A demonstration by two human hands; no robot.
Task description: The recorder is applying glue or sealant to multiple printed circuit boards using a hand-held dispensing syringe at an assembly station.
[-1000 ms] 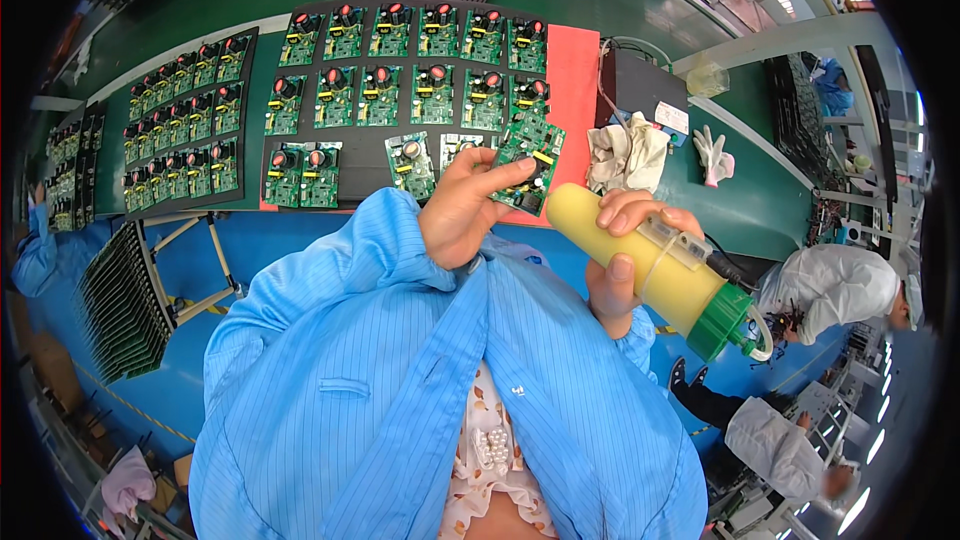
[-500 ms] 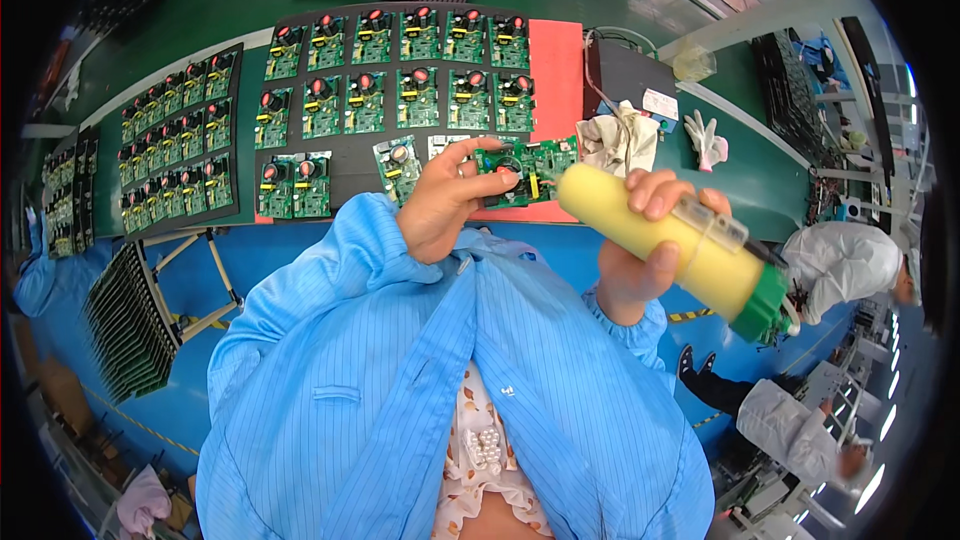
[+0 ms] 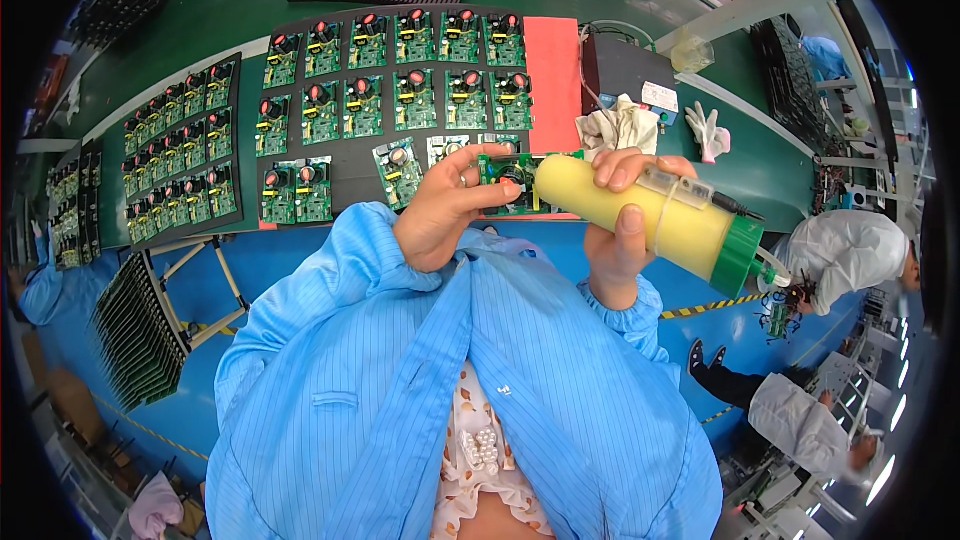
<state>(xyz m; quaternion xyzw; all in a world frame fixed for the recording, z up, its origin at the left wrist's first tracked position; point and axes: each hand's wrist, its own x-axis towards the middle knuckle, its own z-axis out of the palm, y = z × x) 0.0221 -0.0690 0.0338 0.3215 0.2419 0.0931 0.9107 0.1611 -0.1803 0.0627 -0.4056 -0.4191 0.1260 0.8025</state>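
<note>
My left hand (image 3: 445,208) grips a green circuit board (image 3: 492,172) by its left end, with the thumb lying across its parts and a finger along the far edge. In my right hand (image 3: 622,240) is a thick yellow cylindrical tube (image 3: 590,198) with a green cap (image 3: 738,255) at its right end. A small clear tube with a dark tip is strapped along its side. The yellow tube's rounded left end overlaps the right part of the board and hides it. I cannot tell whether they touch.
Rows of circuit boards (image 3: 416,100) lie on a black mat (image 3: 360,185), with another loaded mat (image 3: 228,155) to the left. Behind my right hand are a crumpled cloth (image 3: 625,123), a grey box (image 3: 630,68) and a white glove (image 3: 708,135). People in white work at far right.
The yellow tube has shifted left over the board, its green-capped end swinging up so that it lies more level. My left hand keeps its hold on the board, almost unmoved.
</note>
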